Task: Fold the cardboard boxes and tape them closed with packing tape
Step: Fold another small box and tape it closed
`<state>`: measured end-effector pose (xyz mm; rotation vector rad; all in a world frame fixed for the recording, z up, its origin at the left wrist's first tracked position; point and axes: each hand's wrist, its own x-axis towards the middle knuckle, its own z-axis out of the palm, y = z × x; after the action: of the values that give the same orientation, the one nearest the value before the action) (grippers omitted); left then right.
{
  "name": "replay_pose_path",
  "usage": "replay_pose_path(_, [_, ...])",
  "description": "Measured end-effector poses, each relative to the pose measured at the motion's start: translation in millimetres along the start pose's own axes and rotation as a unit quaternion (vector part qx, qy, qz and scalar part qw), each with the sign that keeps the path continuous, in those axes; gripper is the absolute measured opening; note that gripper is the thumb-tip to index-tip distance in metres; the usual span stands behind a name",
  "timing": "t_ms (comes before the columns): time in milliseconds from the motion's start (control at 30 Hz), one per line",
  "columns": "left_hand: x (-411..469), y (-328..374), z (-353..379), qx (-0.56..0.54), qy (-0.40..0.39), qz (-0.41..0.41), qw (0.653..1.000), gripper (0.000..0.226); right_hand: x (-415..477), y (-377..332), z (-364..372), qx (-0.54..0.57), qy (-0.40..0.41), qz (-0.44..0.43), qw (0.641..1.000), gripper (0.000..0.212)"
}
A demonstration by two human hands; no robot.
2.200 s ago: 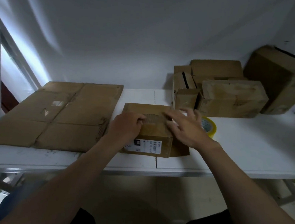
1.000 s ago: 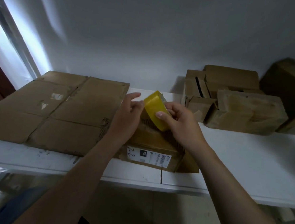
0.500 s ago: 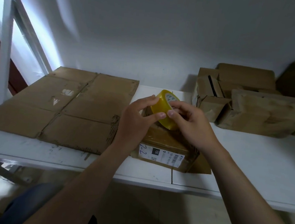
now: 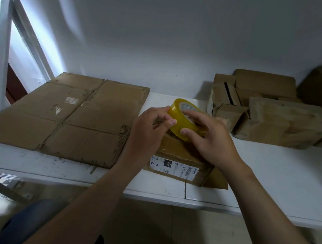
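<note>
Your right hand grips the yellow tape roll, the fingers curled over its top and through the core side and the thumb pressed on the near face of the band. Your left hand meets the roll from 9 o'clock, thumb and forefinger closed narrowly on the band's left edge, the other fingers loosely curled behind. You hold the roll tilted, its open core facing 1 o'clock, just above the far end of the small cardboard box; whether roll and box touch cannot be told. That box sits closed on the white table right in front of you, near the table's front edge, with a white shipping label on the side facing you and one loose flap lying flat at its 4 o'clock corner. From the box, a large flattened cardboard sheet lies on the table at 9 o'clock, just beside your left wrist. A pile of folded boxes stands at 2 o'clock, against the wall, well apart from your hands.
</note>
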<state>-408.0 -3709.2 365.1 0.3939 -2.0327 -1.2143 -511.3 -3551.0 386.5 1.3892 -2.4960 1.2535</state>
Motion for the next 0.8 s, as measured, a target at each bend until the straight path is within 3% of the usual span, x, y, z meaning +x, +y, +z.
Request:
replay_pose_path(100, [-3.2,3.9,4.6,-0.032,0.034,-0.031,0.998,0.010,-1.2,-7.6,-3.2,-0.004,0.003,-0.014,1.000,0.054])
replay_pose_path(233, [-0.7,-0.2,4.1,-0.036,0.070,-0.091,0.993,0.009,-2.3,-3.9,-8.8,-0.057,-0.076,-0.002,0.996,0.097])
replay_pose_path(300, [2.3,-3.1,0.3,-0.022,0.067,-0.106,0.992,0.009,-2.3,0.9,-10.5,-0.102,-0.082,-0.003,0.991,0.107])
replay_pose_path(500, [4.4,-12.8,4.6,-0.034,0.068,-0.171,0.982,0.015,5.7,4.7,-16.7,-0.049,0.075,-0.073,0.993,0.071])
replay_pose_path(633, [7.0,-13.0,6.4,-0.013,0.049,-0.188,0.981,0.017,14.5,7.3,-11.5,-0.083,0.085,-0.152,0.981,0.046])
replay_pose_path(800, [7.6,-15.5,5.7,0.089,0.036,-0.138,0.986,0.019,18.5,10.3,-7.8,-0.091,0.067,-0.158,0.981,0.040])
